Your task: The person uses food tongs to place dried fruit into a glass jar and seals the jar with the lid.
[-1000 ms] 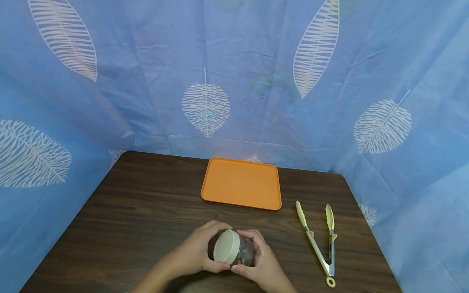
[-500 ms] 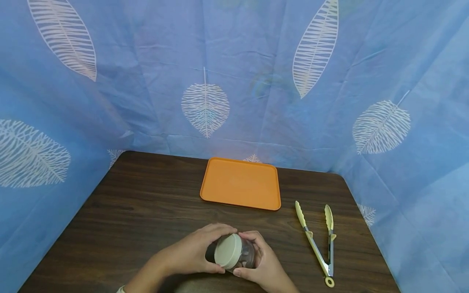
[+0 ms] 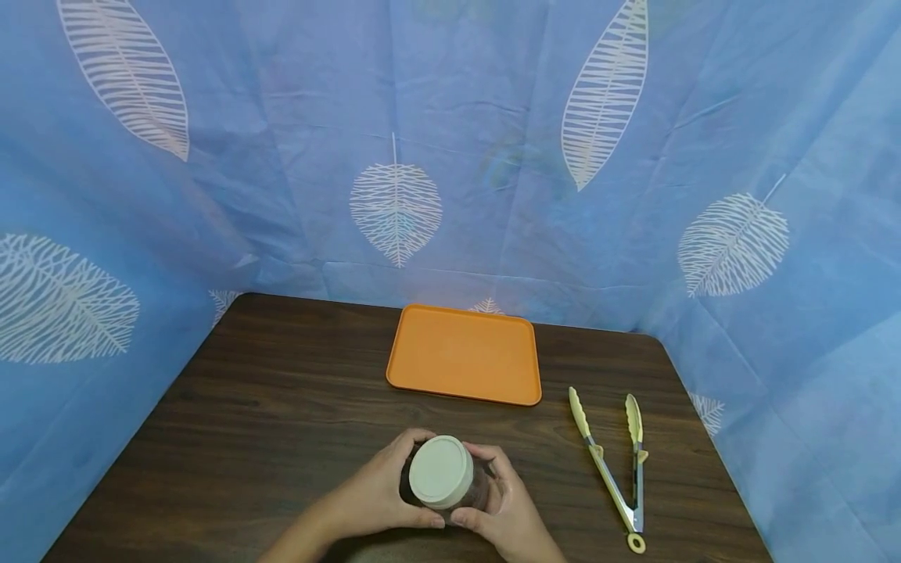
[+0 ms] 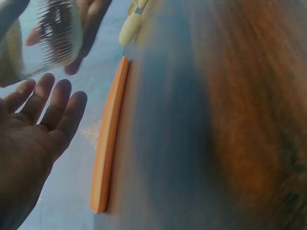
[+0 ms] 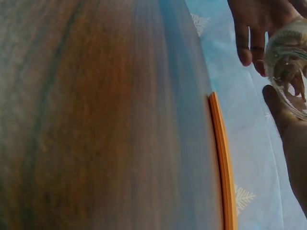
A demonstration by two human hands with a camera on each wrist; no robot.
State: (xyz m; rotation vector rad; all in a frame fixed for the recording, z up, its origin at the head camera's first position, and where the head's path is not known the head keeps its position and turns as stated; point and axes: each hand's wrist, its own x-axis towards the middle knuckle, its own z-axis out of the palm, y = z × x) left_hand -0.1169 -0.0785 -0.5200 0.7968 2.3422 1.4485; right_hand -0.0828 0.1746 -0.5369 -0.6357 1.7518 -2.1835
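Between my two hands is a clear jar with a pale cream lid, tilted so the lid faces up and to the left. My left hand curves around the lid end, thumb at the near side and fingers at the far side. Around the clear body, my right hand grips with thumb and fingers. In the left wrist view the left hand has its fingers spread below the lid. The jar looks see-through in the right wrist view; what it contains is hard to make out.
An orange tray lies toward the back of the dark wooden table. To the right, tongs with pale yellow tips lie spread apart. A blue cloth with white leaf prints hangs behind and at both sides.
The jar has tipped so that its lid faces more upward toward the head camera. My left hand has shifted slightly around the lid. The right hand keeps hold of the body.
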